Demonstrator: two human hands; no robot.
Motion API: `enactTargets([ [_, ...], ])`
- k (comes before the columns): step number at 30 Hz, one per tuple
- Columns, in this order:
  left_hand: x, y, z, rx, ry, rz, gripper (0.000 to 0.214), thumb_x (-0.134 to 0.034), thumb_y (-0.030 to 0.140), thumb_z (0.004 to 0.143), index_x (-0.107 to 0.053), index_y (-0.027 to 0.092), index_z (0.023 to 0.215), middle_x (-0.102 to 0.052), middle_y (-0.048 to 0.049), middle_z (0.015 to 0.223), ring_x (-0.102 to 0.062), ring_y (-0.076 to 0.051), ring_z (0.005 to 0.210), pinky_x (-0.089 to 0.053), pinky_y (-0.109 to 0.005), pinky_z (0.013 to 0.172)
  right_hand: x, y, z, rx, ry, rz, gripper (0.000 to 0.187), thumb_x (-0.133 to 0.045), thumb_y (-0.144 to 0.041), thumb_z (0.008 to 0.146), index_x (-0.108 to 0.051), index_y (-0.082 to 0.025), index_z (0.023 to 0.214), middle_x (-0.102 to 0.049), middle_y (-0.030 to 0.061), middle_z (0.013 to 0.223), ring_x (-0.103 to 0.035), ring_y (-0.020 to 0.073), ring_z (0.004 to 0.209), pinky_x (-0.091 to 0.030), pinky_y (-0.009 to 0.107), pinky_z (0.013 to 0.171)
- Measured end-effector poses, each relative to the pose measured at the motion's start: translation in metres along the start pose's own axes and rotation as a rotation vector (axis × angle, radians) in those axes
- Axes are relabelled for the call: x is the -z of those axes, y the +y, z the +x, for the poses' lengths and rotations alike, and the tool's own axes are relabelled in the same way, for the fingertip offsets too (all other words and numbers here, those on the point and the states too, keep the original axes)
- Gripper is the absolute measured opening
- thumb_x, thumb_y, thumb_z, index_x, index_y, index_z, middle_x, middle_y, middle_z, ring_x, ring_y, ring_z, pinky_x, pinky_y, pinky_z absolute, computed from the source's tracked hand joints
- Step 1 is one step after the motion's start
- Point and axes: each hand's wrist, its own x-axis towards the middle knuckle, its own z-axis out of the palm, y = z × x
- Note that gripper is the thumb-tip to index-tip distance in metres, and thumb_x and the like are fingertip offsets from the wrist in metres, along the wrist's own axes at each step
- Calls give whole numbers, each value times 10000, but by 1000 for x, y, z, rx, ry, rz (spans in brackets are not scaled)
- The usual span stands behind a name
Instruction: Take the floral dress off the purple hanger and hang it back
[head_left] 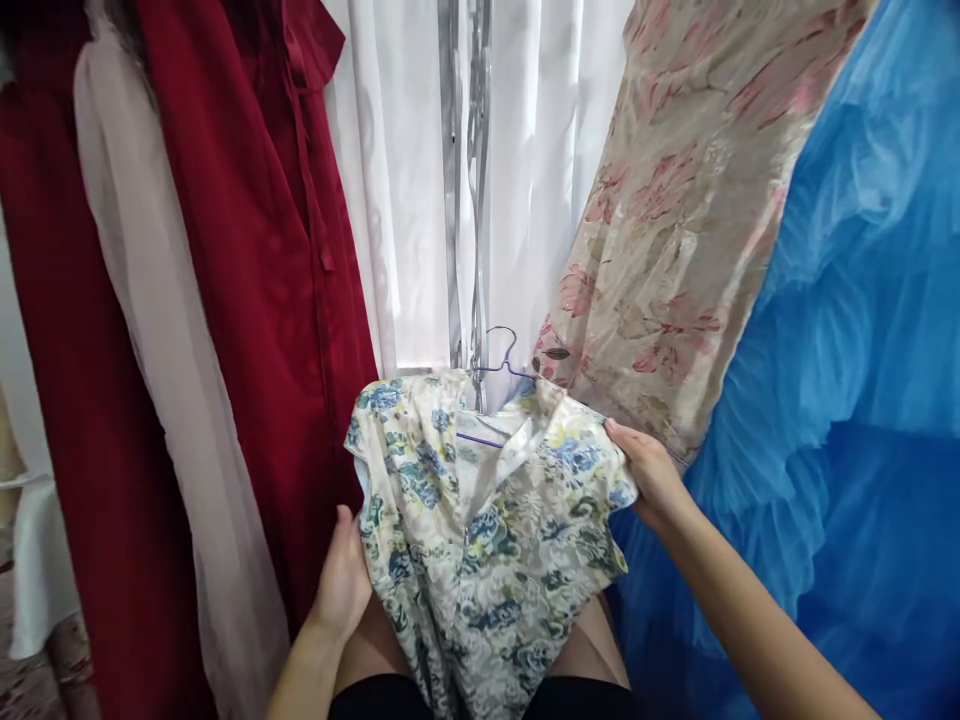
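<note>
A floral dress (495,570) in white, blue, green and yellow lies over my lap, its neckline facing away from me. Inside its shoulders sits a thin purple hanger (511,362) with the hook pointing up. At the right shoulder, my right hand (654,475) is closed on the edge of the dress's short sleeve. My left hand (343,585) rests against the left side of the dress, thumb raised and apart from the cloth. The other left fingers are partly hidden behind the fabric.
Dark red dresses (247,250) and a pale sheer sleeve (180,400) hang on the left. White curtains (409,180) are behind. To the right hang a beige garment with pink flowers (675,200) and a ruffled blue tulle dress (847,380), close to my right arm.
</note>
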Motion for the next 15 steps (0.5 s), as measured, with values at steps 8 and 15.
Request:
enactTargets([
  [8,13,-51,-37,0,183,83,693,-922,408,559,-692,237,1190,-755,-75,1166,-578,-362,1307,-450,-463,1144,4,0,5,-68,-175,-65,381,-819,-532,715,-701,-170,695,-652,24,536,-537,162,423,-404,270,422],
  [15,3,-61,-53,-21,164,159,605,-912,478,562,-744,177,1059,-765,-119,1118,-610,-372,1266,-407,-465,1169,24,25,-5,34,-48,-117,421,-797,-602,717,-680,-198,699,-663,18,562,-628,212,543,-463,292,467],
])
